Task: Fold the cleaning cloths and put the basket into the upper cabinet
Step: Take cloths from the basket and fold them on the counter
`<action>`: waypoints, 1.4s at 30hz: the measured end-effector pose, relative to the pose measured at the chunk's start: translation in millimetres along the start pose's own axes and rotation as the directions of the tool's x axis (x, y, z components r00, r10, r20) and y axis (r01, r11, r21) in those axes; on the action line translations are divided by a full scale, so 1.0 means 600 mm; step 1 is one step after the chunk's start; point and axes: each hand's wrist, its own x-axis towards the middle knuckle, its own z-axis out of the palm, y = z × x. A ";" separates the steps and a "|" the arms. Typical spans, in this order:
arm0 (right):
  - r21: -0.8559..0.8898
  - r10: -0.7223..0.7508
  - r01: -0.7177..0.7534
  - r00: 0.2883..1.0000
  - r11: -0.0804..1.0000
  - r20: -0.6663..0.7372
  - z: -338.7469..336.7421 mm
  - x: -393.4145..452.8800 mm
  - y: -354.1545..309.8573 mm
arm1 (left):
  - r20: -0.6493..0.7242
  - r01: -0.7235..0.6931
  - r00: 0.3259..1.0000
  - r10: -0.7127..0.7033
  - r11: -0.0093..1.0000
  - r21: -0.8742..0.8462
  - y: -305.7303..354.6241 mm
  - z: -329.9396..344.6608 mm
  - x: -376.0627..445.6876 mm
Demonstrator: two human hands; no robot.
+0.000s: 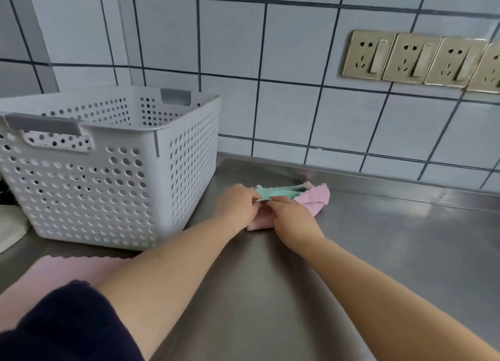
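Observation:
A white perforated basket (108, 168) stands on the steel counter at the left; something pink shows through its handle slot. To its right lies a crumpled pink cloth (315, 199) with a green cloth (278, 192) on top. My left hand (238, 206) pinches the near-left edge of the green cloth. My right hand (290, 214) lies across the pink cloth and pinches the same green edge beside the left hand. Another pink cloth (67, 268) lies flat near the counter's front left, partly under my left arm.
The steel counter (378, 252) runs to a tiled wall at the back. A row of brass wall sockets (422, 59) sits at the upper right. A white object (10, 225) pokes in at the left edge beside the basket.

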 end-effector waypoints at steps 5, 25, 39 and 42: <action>0.198 0.078 -0.042 0.982 0.979 -0.175 -0.053 -0.015 -0.008 | -0.169 -0.109 0.982 0.087 0.986 -0.123 0.011 -0.025 0.003; 0.536 0.325 0.012 0.783 0.844 -0.530 -0.365 -0.136 -0.067 | -0.083 -0.117 0.992 0.092 0.913 -0.390 0.095 -0.215 -0.151; 0.603 0.503 -0.092 0.657 0.792 -0.561 -0.450 -0.283 0.024 | -0.350 -0.311 0.928 0.130 0.788 -0.531 0.096 -0.308 -0.230; 0.581 0.502 -0.122 0.662 0.805 -0.557 -0.455 -0.286 0.040 | -0.425 -0.341 0.901 0.084 0.744 -0.574 0.105 -0.324 -0.225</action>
